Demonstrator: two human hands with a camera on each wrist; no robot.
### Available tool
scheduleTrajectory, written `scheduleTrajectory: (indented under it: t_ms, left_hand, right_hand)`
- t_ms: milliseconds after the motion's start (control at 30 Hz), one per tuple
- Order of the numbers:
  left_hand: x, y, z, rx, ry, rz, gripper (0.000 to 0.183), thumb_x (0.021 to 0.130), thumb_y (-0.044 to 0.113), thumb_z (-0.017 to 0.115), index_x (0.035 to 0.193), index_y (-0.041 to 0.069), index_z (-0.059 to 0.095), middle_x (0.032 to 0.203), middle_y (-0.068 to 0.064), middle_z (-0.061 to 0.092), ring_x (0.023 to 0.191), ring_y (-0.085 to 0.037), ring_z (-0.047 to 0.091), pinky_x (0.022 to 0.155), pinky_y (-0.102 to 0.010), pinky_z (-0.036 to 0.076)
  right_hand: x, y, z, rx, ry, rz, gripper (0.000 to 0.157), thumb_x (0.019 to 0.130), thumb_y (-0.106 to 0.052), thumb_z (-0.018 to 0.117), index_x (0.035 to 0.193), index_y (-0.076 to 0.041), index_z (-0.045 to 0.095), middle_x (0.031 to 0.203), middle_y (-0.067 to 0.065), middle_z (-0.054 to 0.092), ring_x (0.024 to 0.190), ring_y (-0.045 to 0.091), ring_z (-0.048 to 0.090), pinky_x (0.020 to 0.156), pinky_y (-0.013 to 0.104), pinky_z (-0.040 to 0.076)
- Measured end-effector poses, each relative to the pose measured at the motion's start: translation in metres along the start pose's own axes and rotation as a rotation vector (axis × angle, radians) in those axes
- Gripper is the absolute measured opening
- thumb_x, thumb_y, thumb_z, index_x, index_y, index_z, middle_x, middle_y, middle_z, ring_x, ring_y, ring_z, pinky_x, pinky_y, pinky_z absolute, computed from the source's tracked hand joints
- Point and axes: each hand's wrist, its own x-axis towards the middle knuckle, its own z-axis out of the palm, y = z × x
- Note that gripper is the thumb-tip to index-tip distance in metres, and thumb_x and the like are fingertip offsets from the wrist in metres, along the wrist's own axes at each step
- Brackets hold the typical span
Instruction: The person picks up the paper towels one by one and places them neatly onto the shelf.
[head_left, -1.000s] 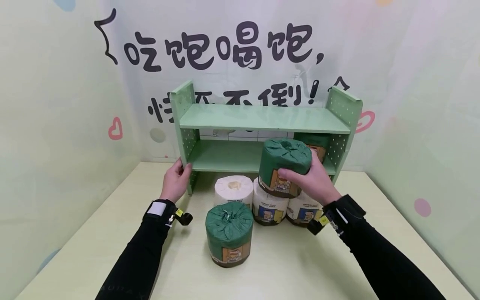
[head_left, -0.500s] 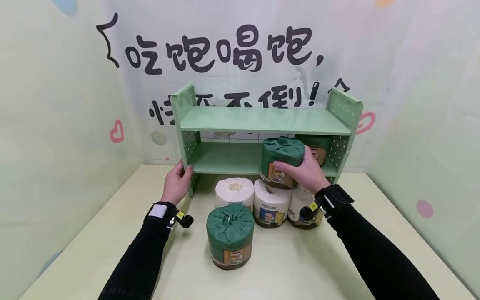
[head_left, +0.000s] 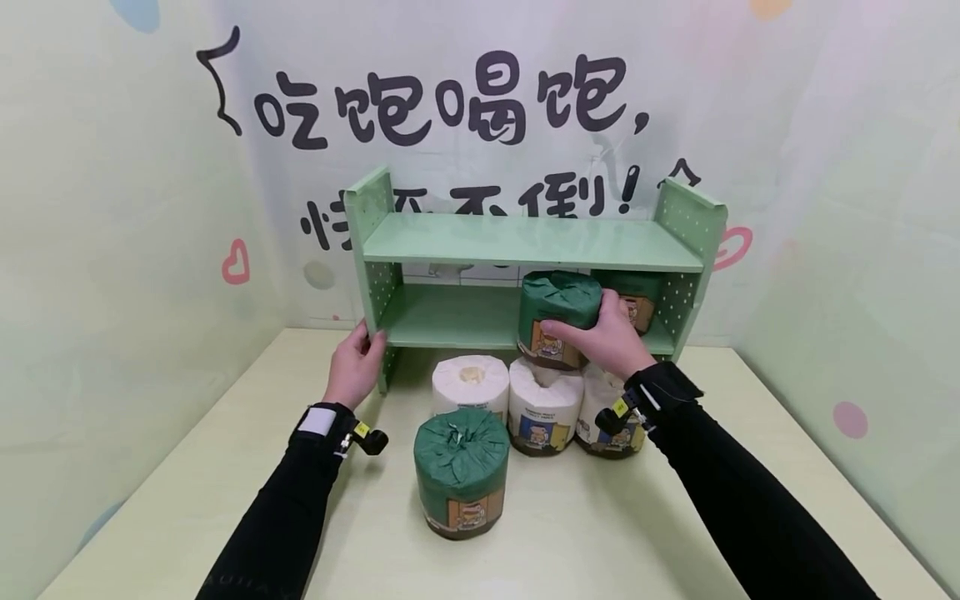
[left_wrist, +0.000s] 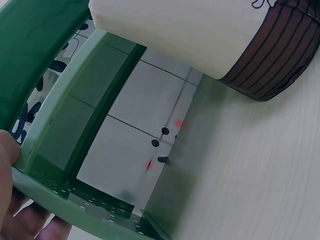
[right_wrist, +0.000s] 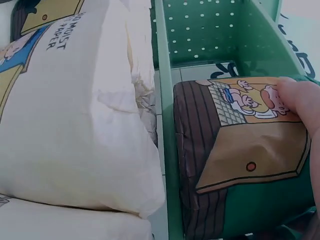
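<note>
My right hand (head_left: 613, 337) grips a green-wrapped toilet roll (head_left: 557, 304), thumb on its front and fingers round its right side. That roll is upright at the front edge of the lower board of a green shelf rack (head_left: 525, 239); in the right wrist view its brown-striped base (right_wrist: 197, 150) is right at the board's edge. Another green toilet roll (head_left: 636, 292) stands on the same board at the right end, partly hidden. With my left hand (head_left: 354, 367) I hold the rack's left side panel (left_wrist: 75, 212), thumb in front and fingertips behind it.
Below the board, several white toilet rolls (head_left: 542, 417) stand in a row on the pale table (head_left: 247, 467). Nearer to me stands a green toilet roll (head_left: 461, 467), in front of the left white one. A printed wall sheet (head_left: 450, 158) hangs behind the rack.
My right hand has moved the green toilet roll forward and slightly left, from above the white rolls to the lower board's front edge. My left hand stays on the rack's side panel.
</note>
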Motion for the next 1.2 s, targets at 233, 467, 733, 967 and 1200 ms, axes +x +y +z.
scheduleTrajectory:
  t_ms: [233,467,733,967,1200]
  left_hand:
    - [0.001,-0.001,0.001,-0.001,0.007,-0.003,0.041,0.107,0.029,0.049,0.144,0.013,0.05,0.1,-0.014,0.065,0.079,-0.022,0.055,0.057,-0.028,0.047]
    - [0.001,0.001,0.0,0.002,0.0,-0.003,0.042,0.107,0.03,0.048,0.146,0.013,0.048,0.107,-0.016,0.065,0.082,-0.021,0.055,0.059,-0.027,0.046]
    - [0.001,0.0,0.002,0.002,0.003,-0.009,0.042,0.107,0.03,0.048,0.144,0.012,0.05,0.106,-0.018,0.065,0.081,-0.022,0.055,0.059,-0.03,0.047]
    - [0.001,0.001,0.001,-0.004,0.007,-0.007,0.042,0.106,0.031,0.048,0.144,0.012,0.05,0.107,-0.015,0.065,0.081,-0.021,0.055,0.059,-0.031,0.047]
    - [0.001,0.0,0.001,0.0,0.008,-0.009,0.042,0.106,0.032,0.049,0.144,0.014,0.05,0.102,-0.013,0.064,0.078,-0.021,0.054,0.058,-0.031,0.046]
  right_hand:
    - [0.004,-0.003,0.003,-0.02,0.037,-0.009,0.129,0.073,-0.074,0.07,0.154,-0.003,0.0,0.149,0.026,0.023,0.13,0.036,0.033,0.103,0.054,0.036]
    - [0.01,-0.01,0.004,-0.06,0.046,-0.011,0.125,0.078,-0.073,0.067,0.154,0.0,0.0,0.142,0.029,0.036,0.122,0.037,0.043,0.096,0.052,0.042]
    - [0.021,-0.012,0.007,-0.124,0.065,-0.003,0.121,0.081,-0.07,0.067,0.154,0.004,0.004,0.148,0.033,0.017,0.129,0.041,0.031,0.102,0.054,0.036]
    - [0.028,-0.012,0.011,-0.01,0.072,-0.035,0.106,0.087,-0.056,0.07,0.151,0.003,0.008,0.141,0.026,0.034,0.123,0.035,0.04,0.101,0.05,0.038]
    - [0.033,-0.011,0.013,-0.054,0.06,-0.052,0.103,0.09,-0.056,0.066,0.152,0.002,0.008,0.14,0.026,0.035,0.123,0.036,0.041,0.102,0.051,0.037]
